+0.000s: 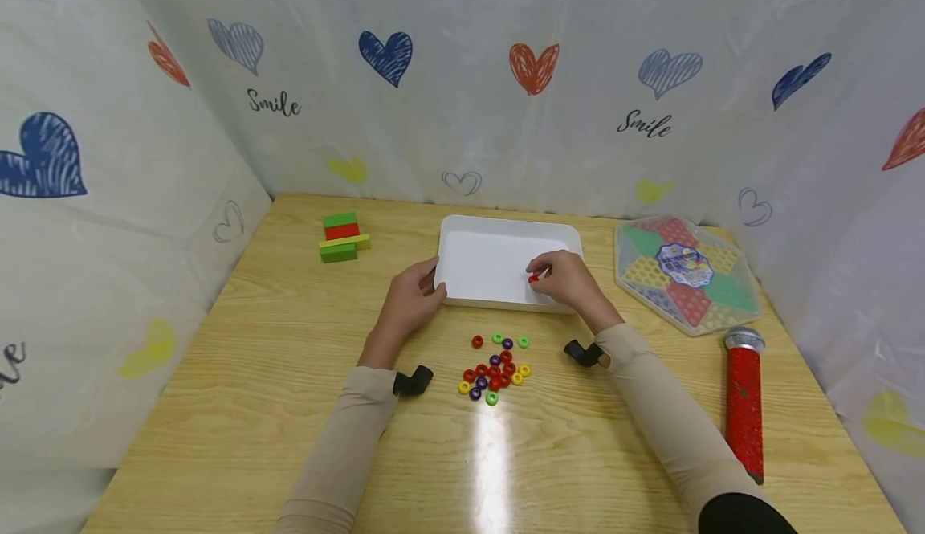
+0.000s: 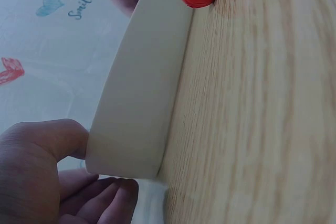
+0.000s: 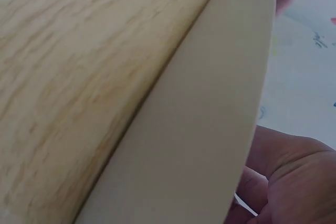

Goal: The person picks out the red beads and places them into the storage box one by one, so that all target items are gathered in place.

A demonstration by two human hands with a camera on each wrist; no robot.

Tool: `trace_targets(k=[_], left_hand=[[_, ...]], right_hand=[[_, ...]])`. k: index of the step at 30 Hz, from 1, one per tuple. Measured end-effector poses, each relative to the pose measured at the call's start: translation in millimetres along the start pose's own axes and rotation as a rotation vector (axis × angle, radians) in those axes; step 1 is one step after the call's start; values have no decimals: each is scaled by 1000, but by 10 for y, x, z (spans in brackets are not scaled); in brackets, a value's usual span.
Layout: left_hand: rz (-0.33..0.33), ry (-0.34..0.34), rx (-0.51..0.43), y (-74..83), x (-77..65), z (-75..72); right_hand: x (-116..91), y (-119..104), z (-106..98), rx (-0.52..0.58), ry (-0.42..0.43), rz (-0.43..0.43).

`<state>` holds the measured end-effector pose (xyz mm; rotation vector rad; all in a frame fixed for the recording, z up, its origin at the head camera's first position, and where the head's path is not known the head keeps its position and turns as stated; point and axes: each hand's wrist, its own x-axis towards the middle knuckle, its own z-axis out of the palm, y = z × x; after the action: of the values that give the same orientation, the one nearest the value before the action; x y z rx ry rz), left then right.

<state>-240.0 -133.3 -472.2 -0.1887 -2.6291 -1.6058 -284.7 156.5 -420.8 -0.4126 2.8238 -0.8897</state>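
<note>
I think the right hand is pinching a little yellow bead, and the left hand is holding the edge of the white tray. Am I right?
Almost! The bead pinched in the right hand is red, not yellow; the head view shows it. The left hand does hold the edge of the white tray.

A shallow white tray (image 1: pixel 480 257) is lying flat there, its open side up. I'm watching one small red bead (image 1: pixel 533 279) being pinched over its near right part, while red, purple, yellow and green ring beads (image 1: pixel 495 371) are lying loosely clustered in front of it.
</note>
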Motion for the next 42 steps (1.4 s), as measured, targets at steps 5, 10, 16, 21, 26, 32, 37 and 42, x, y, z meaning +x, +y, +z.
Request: trace_targets(k=[5, 10, 16, 21, 26, 32, 37, 42], left_hand=[[0, 4, 5, 1, 3, 7], [1, 7, -10, -5, -1, 12], [-1, 9, -22, 0, -1, 12], [8, 11, -27, -3, -14, 20], [8, 12, -17, -11, -17, 25], [5, 5, -23, -16, -10, 28], [13, 6, -16, -20, 10, 21], [12, 6, -3, -18, 13, 10]], right_hand=[[41, 55, 34, -1, -13, 24], [72, 125, 47, -7, -1, 35], [94, 150, 58, -12, 2, 47], [90, 162, 76, -25, 2, 44], [53, 126, 60, -37, 10, 25], [-31, 18, 17, -35, 17, -3], [-132, -83, 2, 6, 28, -34], [-254, -149, 32, 12, 29, -63]])
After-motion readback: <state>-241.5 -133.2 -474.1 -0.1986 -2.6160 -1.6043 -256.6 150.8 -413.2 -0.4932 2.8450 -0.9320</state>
